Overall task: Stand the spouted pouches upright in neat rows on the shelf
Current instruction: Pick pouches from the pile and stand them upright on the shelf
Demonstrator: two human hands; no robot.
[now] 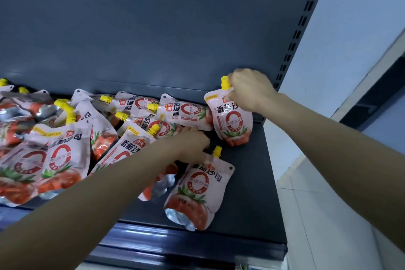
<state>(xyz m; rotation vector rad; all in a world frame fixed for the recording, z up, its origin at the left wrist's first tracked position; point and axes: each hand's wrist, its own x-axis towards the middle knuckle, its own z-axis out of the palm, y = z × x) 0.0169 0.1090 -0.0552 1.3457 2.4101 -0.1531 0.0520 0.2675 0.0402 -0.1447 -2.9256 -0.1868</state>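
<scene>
Pink spouted pouches with yellow caps and tomato pictures cover the dark shelf (252,182). My right hand (249,90) grips the top of one pouch (233,120) by its spout, holding it upright at the back right corner. My left hand (192,144) pinches the top corner of a second pouch (195,193), which leans near the shelf's front edge. To the left, several more pouches (65,151) lie tumbled in a heap, some flat, some overlapping. One flat pouch (184,112) lies just behind my left hand.
The shelf's dark blue back panel (153,28) rises behind the pouches. A slotted upright (300,28) bounds the shelf on the right, with a pale wall (350,17) and tiled floor (328,215) beyond it. The shelf's front lip (186,245) runs below my arms.
</scene>
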